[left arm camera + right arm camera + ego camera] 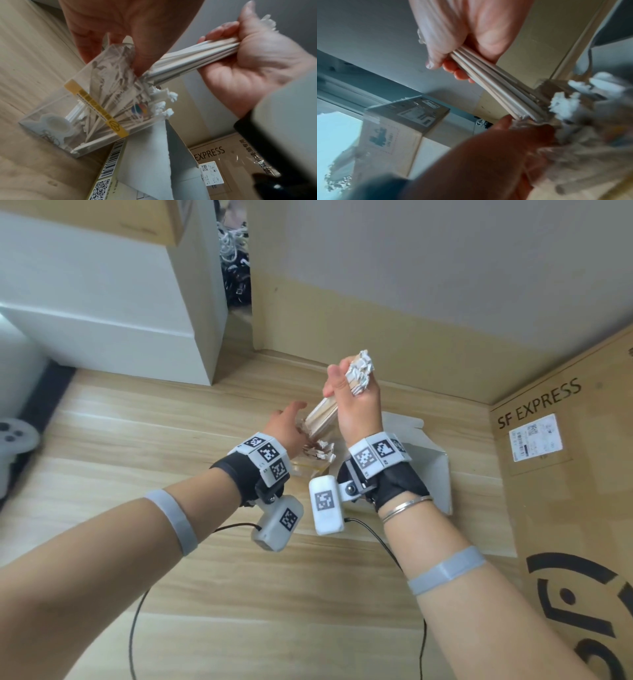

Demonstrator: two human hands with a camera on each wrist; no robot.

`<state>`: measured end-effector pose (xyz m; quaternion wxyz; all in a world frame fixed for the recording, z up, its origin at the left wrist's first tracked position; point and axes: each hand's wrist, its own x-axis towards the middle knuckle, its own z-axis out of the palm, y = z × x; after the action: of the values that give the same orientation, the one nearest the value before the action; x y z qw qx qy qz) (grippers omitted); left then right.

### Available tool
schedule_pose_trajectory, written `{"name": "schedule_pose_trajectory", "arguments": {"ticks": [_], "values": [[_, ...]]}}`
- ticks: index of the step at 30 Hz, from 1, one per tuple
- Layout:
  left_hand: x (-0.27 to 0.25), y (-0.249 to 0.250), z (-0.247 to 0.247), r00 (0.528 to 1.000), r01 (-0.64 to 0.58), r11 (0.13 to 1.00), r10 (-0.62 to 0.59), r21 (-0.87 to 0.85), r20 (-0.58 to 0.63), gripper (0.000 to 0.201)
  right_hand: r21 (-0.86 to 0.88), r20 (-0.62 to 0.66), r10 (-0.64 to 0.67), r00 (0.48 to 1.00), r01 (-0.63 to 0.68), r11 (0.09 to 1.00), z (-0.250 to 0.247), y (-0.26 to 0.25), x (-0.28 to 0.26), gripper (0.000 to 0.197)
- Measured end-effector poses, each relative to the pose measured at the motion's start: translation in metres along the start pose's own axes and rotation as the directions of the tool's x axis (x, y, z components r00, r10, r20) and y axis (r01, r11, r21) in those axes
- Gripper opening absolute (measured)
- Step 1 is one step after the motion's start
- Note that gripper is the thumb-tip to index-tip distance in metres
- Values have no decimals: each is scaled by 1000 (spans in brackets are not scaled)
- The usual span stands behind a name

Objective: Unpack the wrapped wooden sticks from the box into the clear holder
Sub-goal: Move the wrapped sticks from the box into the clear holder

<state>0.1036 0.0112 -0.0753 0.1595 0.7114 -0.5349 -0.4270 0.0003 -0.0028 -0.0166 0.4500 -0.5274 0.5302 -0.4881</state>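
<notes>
My right hand (349, 392) grips a bundle of paper-wrapped wooden sticks (323, 414) near its crumpled upper end. The bundle (197, 56) slants down and left, and its lower end enters the mouth of the clear holder (89, 108). The holder carries a yellow label strip and has several wrapped sticks inside. My left hand (291, 422) holds the holder at its rim, with fingers (137, 60) on either side of the opening. In the right wrist view the bundle (496, 88) runs from my right hand (462, 33) to the blurred holder (582, 121). The opened white box (428, 467) lies just right of the holder.
A large SF Express cardboard box (565, 508) stands along the right. A white cabinet (120, 302) is at the back left, with tangled cables (236, 268) beside it. A white game controller (13, 436) lies at the far left. Thin black cables hang over the wooden surface (205, 594).
</notes>
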Motion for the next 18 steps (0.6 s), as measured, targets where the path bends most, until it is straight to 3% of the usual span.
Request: {"name": "schedule_pose_trajectory", "arguments": {"ticks": [4, 8, 11, 13, 16, 18], "values": [[4, -3, 2, 1000, -15, 1000, 15, 13, 3, 51, -168, 96, 163, 982, -146, 975, 2, 25, 0, 22], [8, -5, 3, 999, -13, 1000, 12, 16, 29, 51, -512, 150, 297, 943, -183, 839, -3, 38, -3, 9], [9, -4, 3, 1000, -5, 1000, 5, -8, 23, 53, -589, 30, 393, 919, -301, 750, -9, 41, -1, 42], [9, -4, 4, 1000, -6, 1000, 6, -17, 22, 55, -582, -2, 421, 907, -343, 737, -13, 41, 0, 46], [8, -3, 4, 999, 11, 999, -10, -45, 31, 60, -691, 116, 368, 923, -191, 697, -16, 35, 1, 21], [6, -3, 4, 999, 12, 999, -11, -48, 35, 61, -710, 216, 294, 931, -57, 702, -19, 33, 3, 22]]}}
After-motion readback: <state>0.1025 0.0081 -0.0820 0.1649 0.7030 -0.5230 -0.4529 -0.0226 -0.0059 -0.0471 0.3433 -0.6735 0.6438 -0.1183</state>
